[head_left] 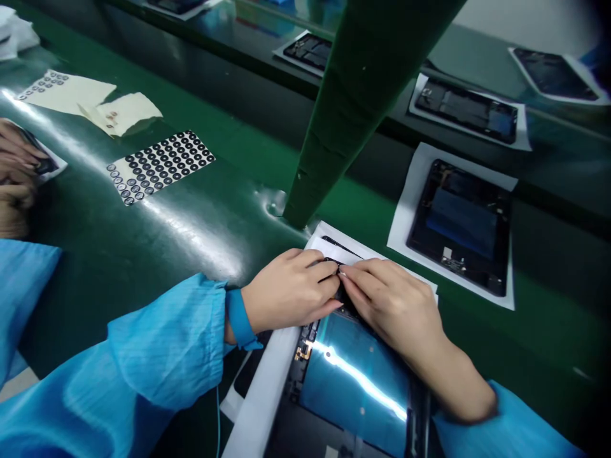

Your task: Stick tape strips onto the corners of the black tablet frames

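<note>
A black tablet housing (pixel 298 413) with a shiny blue film (pixel 358 375) over its middle lies on white paper in front of me. My left hand (pixel 296 289), with a blue band (pixel 241 318) at the wrist, is closed at the upper end of the housing, its curled fingers touching it. Just to its right, my right hand (pixel 394 302) pinches at the same spot, fingertips nearly meeting those of the left. A tiny pale bit shows at the right fingertips, too small to name. What the left fingers hold, if anything, is hidden.
A green post (pixel 353 108) rises just beyond my hands. On the right another tablet housing (pixel 461 222) lies on paper; more sit on the raised shelf behind. A sheet of round black stickers (pixel 165 165) and peeled backing paper (pixel 128 114) lie left, near a co-worker's hands (pixel 16 172).
</note>
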### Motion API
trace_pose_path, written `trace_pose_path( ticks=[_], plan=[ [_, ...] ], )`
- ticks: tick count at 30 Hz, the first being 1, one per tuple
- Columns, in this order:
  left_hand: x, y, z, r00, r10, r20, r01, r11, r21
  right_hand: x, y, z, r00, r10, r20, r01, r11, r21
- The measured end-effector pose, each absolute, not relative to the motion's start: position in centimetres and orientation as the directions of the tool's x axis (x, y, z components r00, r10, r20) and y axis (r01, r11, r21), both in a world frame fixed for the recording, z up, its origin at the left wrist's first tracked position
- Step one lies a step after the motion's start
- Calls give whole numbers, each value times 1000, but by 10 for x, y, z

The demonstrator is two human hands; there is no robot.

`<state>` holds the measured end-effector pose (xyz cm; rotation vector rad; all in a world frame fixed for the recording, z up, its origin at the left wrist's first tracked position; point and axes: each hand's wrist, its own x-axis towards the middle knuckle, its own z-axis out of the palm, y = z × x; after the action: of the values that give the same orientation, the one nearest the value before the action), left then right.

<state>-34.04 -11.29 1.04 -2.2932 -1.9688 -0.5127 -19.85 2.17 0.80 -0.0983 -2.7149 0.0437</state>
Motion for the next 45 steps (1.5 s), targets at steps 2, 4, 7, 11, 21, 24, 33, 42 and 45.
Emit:
trace_pose_path(
  ticks=[2,4,7,11,21,24,33,42,45],
  plan=[
    [-341,-113,10,118,946,303,972,-173,159,-200,23,11,-932,86,352,71,996,-55],
    [-341,-113,9,118,944,307,972,-174,161,-202,25,16,-958,89,273,74,995,-63],
    [-342,-113,9,112,944,310,970,-171,171,-205,28,24,-987,77,141,70,996,-53],
    [-344,-112,10,80,952,297,966,-148,214,-209,18,30,-997,74,9,74,996,49],
    [-351,-115,13,83,954,289,960,-154,235,-150,46,36,-976,108,187,68,976,-207],
    [-356,-117,9,70,949,308,966,-142,218,-138,98,28,-920,359,159,375,923,81],
    [-332,-118,52,174,957,233,984,-180,4,-172,133,16,-923,370,-108,353,924,149],
    [-284,-18,70,136,955,265,979,-90,-181,-158,125,63,-924,381,-9,371,904,212],
    [-263,-2,69,243,930,276,967,-211,-143,-97,105,96,-906,421,-42,404,890,212]
  ],
)
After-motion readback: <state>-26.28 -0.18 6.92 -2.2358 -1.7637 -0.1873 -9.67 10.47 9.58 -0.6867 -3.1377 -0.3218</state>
